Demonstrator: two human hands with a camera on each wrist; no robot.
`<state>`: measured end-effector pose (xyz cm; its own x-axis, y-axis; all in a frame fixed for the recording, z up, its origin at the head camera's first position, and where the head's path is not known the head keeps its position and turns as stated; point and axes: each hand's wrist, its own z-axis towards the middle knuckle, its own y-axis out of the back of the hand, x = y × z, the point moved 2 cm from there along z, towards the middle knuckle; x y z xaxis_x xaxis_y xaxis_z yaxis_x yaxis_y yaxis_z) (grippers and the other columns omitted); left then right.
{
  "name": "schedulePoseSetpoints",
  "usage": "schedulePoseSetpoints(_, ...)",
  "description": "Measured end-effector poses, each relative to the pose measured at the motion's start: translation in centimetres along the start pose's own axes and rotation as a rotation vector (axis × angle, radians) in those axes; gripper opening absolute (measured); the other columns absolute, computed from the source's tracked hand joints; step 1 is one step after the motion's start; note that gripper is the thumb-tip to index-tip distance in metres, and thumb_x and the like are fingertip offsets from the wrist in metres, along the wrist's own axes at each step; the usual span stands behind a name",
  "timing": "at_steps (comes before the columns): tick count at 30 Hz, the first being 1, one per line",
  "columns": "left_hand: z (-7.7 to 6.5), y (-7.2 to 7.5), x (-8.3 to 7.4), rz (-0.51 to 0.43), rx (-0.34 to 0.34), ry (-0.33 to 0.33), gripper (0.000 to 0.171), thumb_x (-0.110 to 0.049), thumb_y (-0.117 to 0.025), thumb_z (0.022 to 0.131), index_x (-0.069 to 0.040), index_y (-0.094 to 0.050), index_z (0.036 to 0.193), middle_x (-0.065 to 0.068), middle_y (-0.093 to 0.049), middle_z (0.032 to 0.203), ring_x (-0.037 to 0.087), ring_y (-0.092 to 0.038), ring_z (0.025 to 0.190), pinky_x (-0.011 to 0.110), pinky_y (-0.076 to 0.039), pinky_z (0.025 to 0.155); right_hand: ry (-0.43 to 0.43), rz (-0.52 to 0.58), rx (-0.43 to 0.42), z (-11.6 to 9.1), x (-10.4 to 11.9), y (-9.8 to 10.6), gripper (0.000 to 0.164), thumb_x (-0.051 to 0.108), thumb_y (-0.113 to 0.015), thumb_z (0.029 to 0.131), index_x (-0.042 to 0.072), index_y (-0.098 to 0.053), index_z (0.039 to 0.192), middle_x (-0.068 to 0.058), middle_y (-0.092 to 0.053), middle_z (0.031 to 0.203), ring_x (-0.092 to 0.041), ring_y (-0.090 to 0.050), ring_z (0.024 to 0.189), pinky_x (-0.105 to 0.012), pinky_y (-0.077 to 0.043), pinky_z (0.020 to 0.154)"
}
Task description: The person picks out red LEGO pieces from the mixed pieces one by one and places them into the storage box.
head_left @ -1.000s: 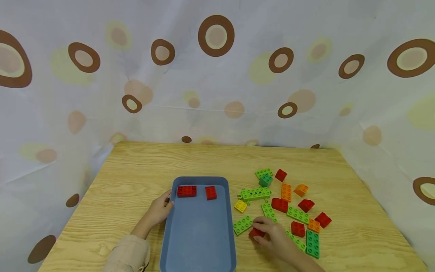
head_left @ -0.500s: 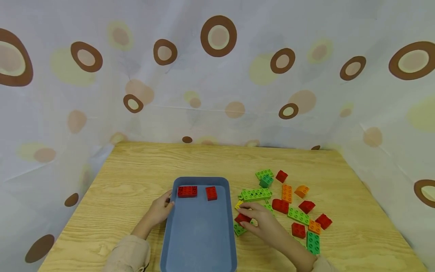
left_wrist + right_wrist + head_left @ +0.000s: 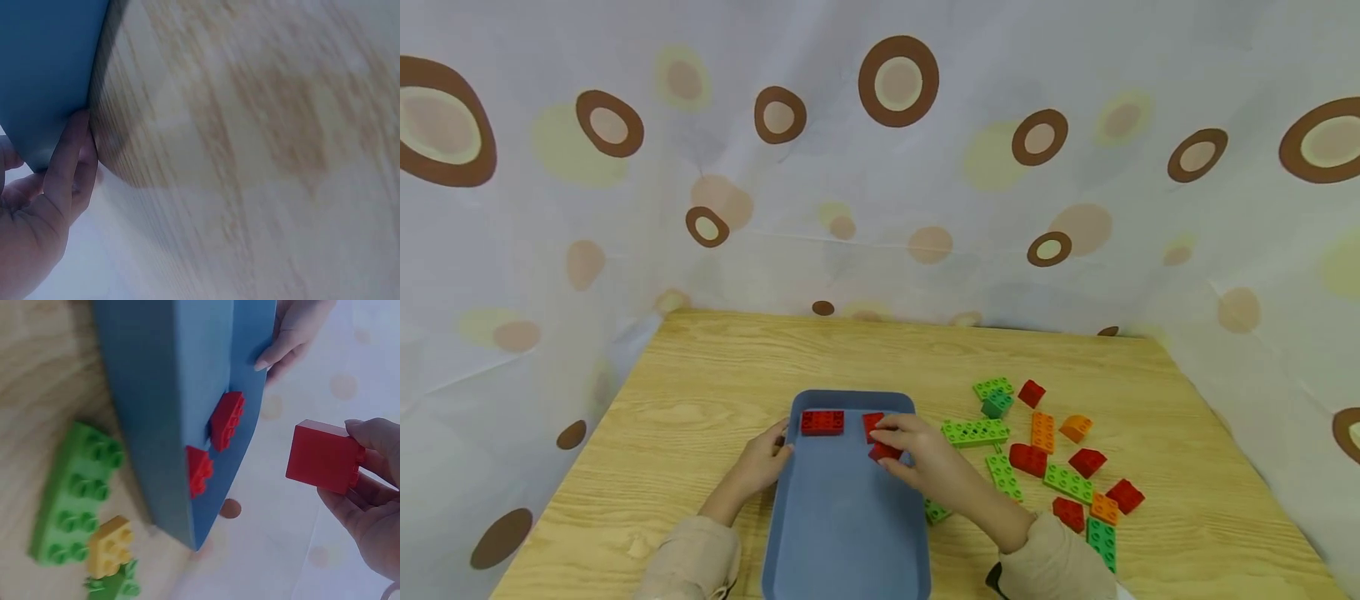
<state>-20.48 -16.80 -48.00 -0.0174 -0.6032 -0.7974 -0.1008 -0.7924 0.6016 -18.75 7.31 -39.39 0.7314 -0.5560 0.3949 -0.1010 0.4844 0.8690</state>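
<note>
My right hand (image 3: 934, 468) pinches a red toy brick (image 3: 320, 457) between thumb and fingers, above the far right part of a blue-grey tray (image 3: 847, 521). In the right wrist view the brick's smooth face shows, with its studs toward the palm. Two red bricks lie in the tray: a long one (image 3: 822, 422) at the far left and a smaller one (image 3: 872, 423), partly hidden by my right fingers. My left hand (image 3: 758, 461) grips the tray's left wall, thumb over the rim and fingers (image 3: 62, 162) against the outside.
Right of the tray, loose bricks are scattered on the wooden table (image 3: 722, 350): light green (image 3: 976, 432), dark green (image 3: 1102, 542), orange (image 3: 1042, 432) and red (image 3: 1028, 458). A yellow brick (image 3: 111, 545) lies close to the tray's right wall. A patterned cloth (image 3: 895, 192) hangs behind.
My right hand has picked up the red brick from the table near the light green bricks and carried it left over the tray. The left hand keeps its hold on the tray.
</note>
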Motion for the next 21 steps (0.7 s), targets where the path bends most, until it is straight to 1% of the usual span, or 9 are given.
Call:
schedulePoseSetpoints(4, 0.1, 0.1, 0.0, -0.006, -0.013, -0.018, 0.045, 0.002, -0.049, 0.087, 0.012, -0.042, 0.131, 0.034, -0.060, 0.106, 0.041, -0.062, 0.096, 0.043, -0.054, 0.077, 0.028, -0.034, 0.019, 2.8, 0.8, -0.4, 0.033, 0.010, -0.069, 0.081, 0.000, -0.066, 0.113, -0.014, -0.060, 0.114, -0.025, -0.058, 0.103, -0.025, -0.054, 0.077)
schedulePoseSetpoints(6, 0.1, 0.1, 0.0, -0.017, -0.013, -0.017, 0.045, 0.003, -0.049, 0.087, 0.011, -0.042, 0.131, 0.034, -0.059, 0.106, 0.040, -0.062, 0.096, 0.042, -0.055, 0.076, 0.014, -0.030, 0.037, 4.0, 1.2, -0.6, 0.033, 0.011, -0.069, 0.082, 0.000, -0.065, 0.114, -0.013, -0.060, 0.115, -0.024, -0.058, 0.103, -0.026, -0.054, 0.078)
schedulePoseSetpoints(7, 0.0, 0.1, 0.1, -0.026, -0.015, -0.009, 0.045, 0.003, -0.049, 0.087, 0.011, -0.043, 0.131, 0.033, -0.060, 0.106, 0.040, -0.062, 0.095, 0.042, -0.055, 0.075, 0.006, -0.018, 0.042, 4.5, 1.4, -0.9, 0.033, 0.012, -0.069, 0.082, 0.000, -0.065, 0.113, -0.013, -0.060, 0.115, -0.024, -0.059, 0.103, -0.027, -0.054, 0.078)
schedulePoseSetpoints(10, -0.1, 0.1, 0.2, -0.031, -0.020, -0.015, 0.045, 0.003, -0.049, 0.087, 0.011, -0.043, 0.131, 0.033, -0.060, 0.105, 0.039, -0.063, 0.094, 0.041, -0.055, 0.074, -0.018, 0.022, 0.062, 6.0, 1.8, -1.7, 0.033, 0.012, -0.068, 0.083, 0.000, -0.065, 0.113, -0.013, -0.061, 0.115, -0.025, -0.059, 0.103, -0.029, -0.054, 0.078)
schedulePoseSetpoints(13, -0.1, 0.2, 0.2, -0.029, -0.026, -0.017, 0.045, 0.003, -0.050, 0.087, 0.010, -0.044, 0.131, 0.032, -0.061, 0.103, 0.038, -0.064, 0.092, 0.041, -0.055, 0.074, -0.019, 0.065, 0.079, 7.1, 2.0, -2.7, 0.032, 0.011, -0.067, 0.083, -0.002, -0.065, 0.112, -0.014, -0.061, 0.113, -0.025, -0.060, 0.100, -0.027, -0.054, 0.076)
schedulePoseSetpoints(17, -0.1, 0.4, 0.1, -0.032, -0.023, -0.015, 0.046, 0.002, -0.050, 0.087, 0.009, -0.043, 0.132, 0.031, -0.061, 0.103, 0.037, -0.064, 0.092, 0.041, -0.055, 0.074, -0.018, 0.094, 0.117, 8.1, 1.9, -4.1, 0.032, 0.009, -0.065, 0.085, -0.005, -0.064, 0.114, -0.016, -0.061, 0.113, -0.025, -0.061, 0.099, -0.025, -0.055, 0.075)
schedulePoseSetpoints(21, -0.1, 0.3, 0.0, -0.040, -0.005, -0.011, 0.046, 0.002, -0.049, 0.087, 0.010, -0.042, 0.132, 0.031, -0.061, 0.105, 0.038, -0.064, 0.093, 0.041, -0.055, 0.074, -0.059, 0.112, 0.154, 8.7, 1.6, -5.4, 0.033, 0.008, -0.065, 0.085, -0.005, -0.063, 0.115, -0.017, -0.061, 0.115, -0.027, -0.060, 0.103, -0.029, -0.055, 0.078)
